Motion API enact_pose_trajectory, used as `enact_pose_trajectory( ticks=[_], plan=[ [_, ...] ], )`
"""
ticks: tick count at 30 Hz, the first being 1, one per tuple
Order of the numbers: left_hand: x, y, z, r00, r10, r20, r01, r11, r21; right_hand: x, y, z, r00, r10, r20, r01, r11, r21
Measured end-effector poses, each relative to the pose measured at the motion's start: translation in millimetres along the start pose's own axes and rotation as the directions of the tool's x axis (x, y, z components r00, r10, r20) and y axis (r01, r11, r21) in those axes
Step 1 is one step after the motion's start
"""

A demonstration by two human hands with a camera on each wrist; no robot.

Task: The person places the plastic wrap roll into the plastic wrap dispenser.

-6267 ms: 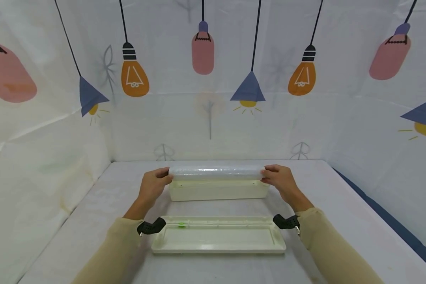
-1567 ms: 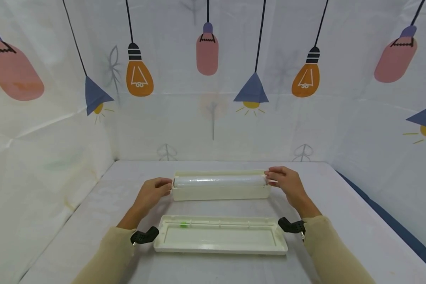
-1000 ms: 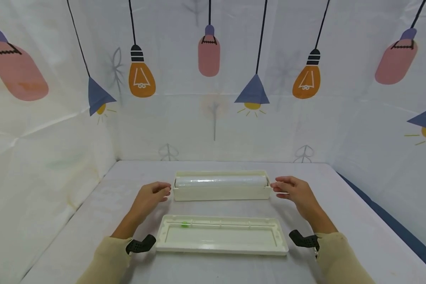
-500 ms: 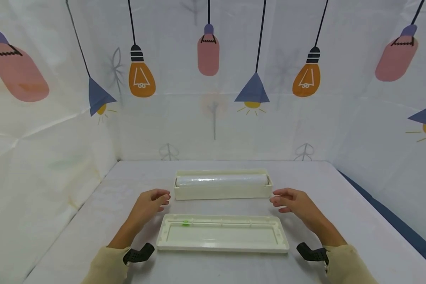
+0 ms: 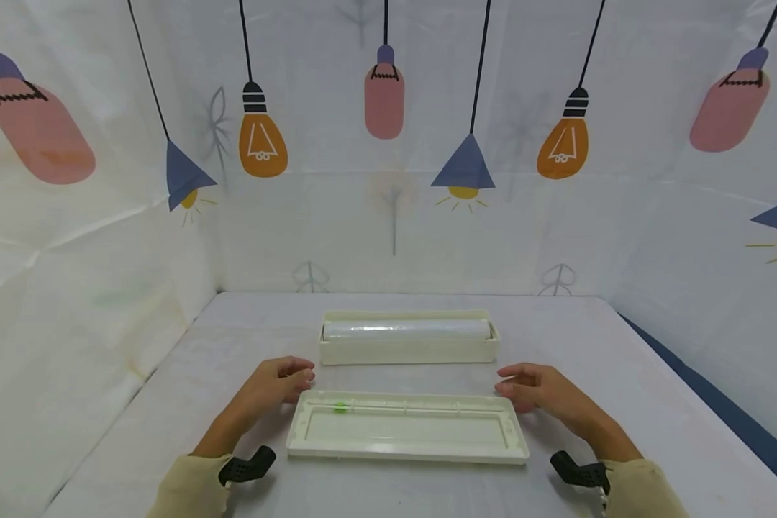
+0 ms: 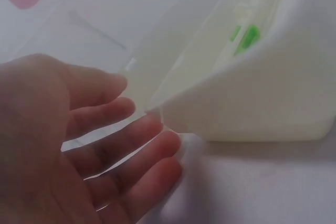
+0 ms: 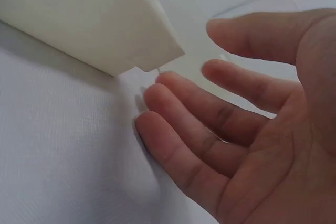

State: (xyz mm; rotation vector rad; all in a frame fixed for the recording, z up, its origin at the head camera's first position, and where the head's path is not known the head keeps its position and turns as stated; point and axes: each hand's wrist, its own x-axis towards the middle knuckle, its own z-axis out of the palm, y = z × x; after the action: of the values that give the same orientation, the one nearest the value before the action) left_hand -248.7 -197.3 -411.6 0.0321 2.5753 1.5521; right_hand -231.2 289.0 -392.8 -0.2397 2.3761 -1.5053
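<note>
With the cream lid (image 5: 406, 427) lying low in the centre of the frame, just in front of the box (image 5: 408, 348) holding the roll (image 5: 406, 329), the left hand (image 5: 273, 383) and right hand (image 5: 536, 389), fingers relaxed and empty, would best grip its two ends evenly.

Both arms are being held forward and low, forearms angled slightly inward, beige sleeves reaching to the wrists, where black camera mounts are being worn. The left hand (image 5: 277, 381) is being kept relaxed, palm turned inward, its fingers (image 6: 137, 145) loosely extended and slightly spread, with nothing gripped. The right hand (image 5: 537, 392) is being held in a mirrored pose, palm facing inward, its fingers (image 7: 184, 129) gently bent and parted, thumb raised above them, nothing being pinched or held.
</note>
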Motion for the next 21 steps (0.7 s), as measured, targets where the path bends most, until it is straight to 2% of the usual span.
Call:
enact_pose_trajectory(
  ticks=[6, 11, 15, 21],
  plan=[
    [-3.9, -0.5, -3.5, 0.993, 0.063, 0.103, -0.066, 0.998, 0.024, -0.5, 4.7, -3.2, 0.994, -0.025, 0.106, 0.028, 0.999, -0.019],
    [-5.5, 1.3, -6.3, 0.987, 0.052, 0.154, -0.064, 0.995, 0.075, -3.9, 8.3, -4.3, 0.985, -0.055, 0.165, 0.073, 0.992, -0.1],
    [-5.0, 0.5, -8.0, 0.977, 0.066, 0.2, -0.087, 0.991, 0.099, -6.8, 9.8, -4.3, 0.975, -0.07, 0.212, 0.094, 0.99, -0.107],
    [-1.4, -5.6, -7.1, 0.972, 0.113, 0.208, -0.139, 0.983, 0.118, -7.6, 11.2, -4.0, 0.961, -0.076, 0.267, 0.098, 0.993, -0.073]
  ],
)
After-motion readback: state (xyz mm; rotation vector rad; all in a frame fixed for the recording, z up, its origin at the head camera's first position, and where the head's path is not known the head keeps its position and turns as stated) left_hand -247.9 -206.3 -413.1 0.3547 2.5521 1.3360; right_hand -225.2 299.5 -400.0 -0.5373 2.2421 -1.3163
